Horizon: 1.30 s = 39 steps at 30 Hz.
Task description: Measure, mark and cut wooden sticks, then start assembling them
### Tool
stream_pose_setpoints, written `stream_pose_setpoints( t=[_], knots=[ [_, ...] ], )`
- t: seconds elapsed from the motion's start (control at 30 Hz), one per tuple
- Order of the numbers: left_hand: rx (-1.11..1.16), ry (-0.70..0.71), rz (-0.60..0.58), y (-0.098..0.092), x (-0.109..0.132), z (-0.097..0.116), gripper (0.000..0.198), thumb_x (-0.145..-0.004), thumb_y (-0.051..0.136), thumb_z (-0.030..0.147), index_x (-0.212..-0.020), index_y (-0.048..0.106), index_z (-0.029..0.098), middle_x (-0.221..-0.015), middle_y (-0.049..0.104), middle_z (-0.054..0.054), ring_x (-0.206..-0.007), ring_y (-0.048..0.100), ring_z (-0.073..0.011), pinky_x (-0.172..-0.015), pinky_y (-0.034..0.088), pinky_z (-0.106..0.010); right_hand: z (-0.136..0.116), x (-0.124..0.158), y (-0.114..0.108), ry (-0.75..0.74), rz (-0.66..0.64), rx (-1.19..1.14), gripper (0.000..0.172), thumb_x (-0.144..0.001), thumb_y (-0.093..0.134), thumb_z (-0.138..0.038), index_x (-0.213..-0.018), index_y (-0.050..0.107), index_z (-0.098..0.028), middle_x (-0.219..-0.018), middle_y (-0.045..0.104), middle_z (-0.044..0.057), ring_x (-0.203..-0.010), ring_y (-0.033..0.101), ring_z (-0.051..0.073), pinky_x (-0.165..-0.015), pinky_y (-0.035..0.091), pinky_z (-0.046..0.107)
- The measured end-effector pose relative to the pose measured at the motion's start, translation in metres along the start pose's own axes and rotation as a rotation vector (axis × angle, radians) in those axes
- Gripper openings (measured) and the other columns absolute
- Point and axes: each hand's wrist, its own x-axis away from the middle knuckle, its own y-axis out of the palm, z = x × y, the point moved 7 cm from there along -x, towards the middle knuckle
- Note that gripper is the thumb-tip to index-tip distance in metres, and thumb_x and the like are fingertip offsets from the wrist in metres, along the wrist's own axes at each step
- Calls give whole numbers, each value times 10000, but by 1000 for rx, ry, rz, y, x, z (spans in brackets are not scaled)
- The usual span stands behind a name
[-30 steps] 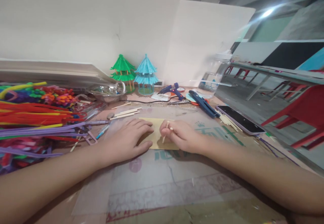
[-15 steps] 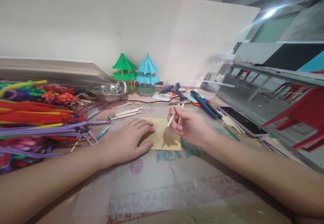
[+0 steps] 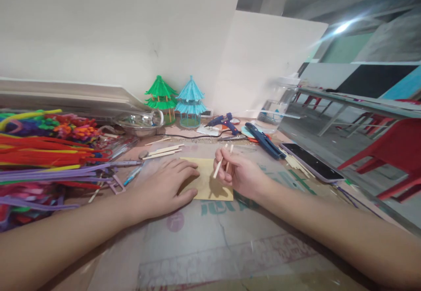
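My left hand (image 3: pixel 169 183) lies flat with its fingers out, resting on the left part of a yellow rectangular sheet (image 3: pixel 205 186). Above the sheet's right side, my right hand (image 3: pixel 238 171) is closed on short pale wooden sticks (image 3: pixel 218 167); two show, one in front of the fingers and one poking up behind. The sheet lies on a clear plastic covering (image 3: pixel 197 247) over the printed tabletop. Beyond my left hand, several loose wooden sticks (image 3: pixel 164 151) lie side by side.
Bundles of coloured pipe cleaners (image 3: pixel 46 148) fill the left. Green (image 3: pixel 161 96) and blue (image 3: pixel 190 100) pagoda models stand at the back beside a glass bowl (image 3: pixel 138 121). A blue glue gun (image 3: pixel 223 122), dark-blue cutter-like tool (image 3: pixel 265 141), phone (image 3: pixel 311 161) and water container (image 3: pixel 274 107) are right.
The camera view has shifted slightly, so the scene sits a little lower. Both hands hold nearly the same pose, with the sticks still in my right hand.
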Motion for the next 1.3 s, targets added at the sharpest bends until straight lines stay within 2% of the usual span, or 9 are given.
stream_pose_setpoints(
  t=[0.23,0.33,0.43,0.6,0.7,0.9,1.07,1.2,1.3],
  knots=[
    [9,-34,7,-1,1,3,370,-909,503,369,-1202,596,165,-1295,621,-105,-1237,525,-254,-1075,401,-448,-1,3,5,-103,-33,177,438,-800,620,-598,-668,483,-203,-515,585,-17,-405,464,96,-403,373,206],
    [-21,-115,42,-12,0,-4,347,-954,419,339,-1235,566,198,-1263,651,-65,-1149,594,-183,-977,483,-326,9,1,7,-22,-46,244,430,-780,626,-613,-783,516,-197,-479,539,-65,-322,312,57,-324,230,176],
    [-145,-215,56,-28,-1,-25,308,-943,389,246,-1142,622,215,-1162,692,-58,-1056,636,-182,-901,504,-304,15,-1,11,26,-76,299,442,-784,609,-619,-809,520,-187,-452,434,-108,-333,184,34,-322,120,166],
    [-400,-409,-43,-45,7,-76,272,-746,446,30,-837,695,93,-839,724,-205,-822,696,-322,-746,517,-407,14,0,14,26,-94,375,463,-785,590,-638,-811,523,-180,-451,373,-117,-365,180,40,-340,114,174],
    [-470,-449,-92,-47,11,-86,247,-723,460,39,-790,692,91,-788,724,-222,-770,704,-350,-680,519,-407,14,2,14,24,-108,414,467,-796,574,-641,-822,530,-177,-453,356,-117,-375,196,47,-352,117,182],
    [-503,-408,-74,-47,14,-80,295,-748,438,57,-890,678,156,-810,739,-146,-788,706,-287,-681,513,-350,13,2,15,4,-111,460,463,-807,547,-644,-818,537,-182,-461,370,-105,-381,213,59,-366,124,202],
    [-470,-374,-48,-56,15,-66,262,-738,437,41,-806,663,155,-833,720,-138,-762,688,-276,-657,484,-342,7,5,17,-78,-84,590,335,-860,511,-526,-786,522,-199,-483,371,-90,-405,280,79,-395,212,201],
    [-309,-304,-8,-63,8,-38,229,-865,433,235,-847,661,222,-824,713,-39,-721,658,-212,-625,458,-296,-14,23,27,-435,-35,986,105,-861,484,-237,-900,576,-203,-689,613,13,-586,542,144,-536,405,248],
    [-8,-211,-4,-54,5,-16,193,-861,462,284,-823,646,235,-749,680,9,-692,615,-165,-613,440,-250,-22,42,44,-724,-150,1189,409,-803,444,-76,-1173,537,-224,-858,696,47,-698,628,172,-624,470,277]
  ],
)
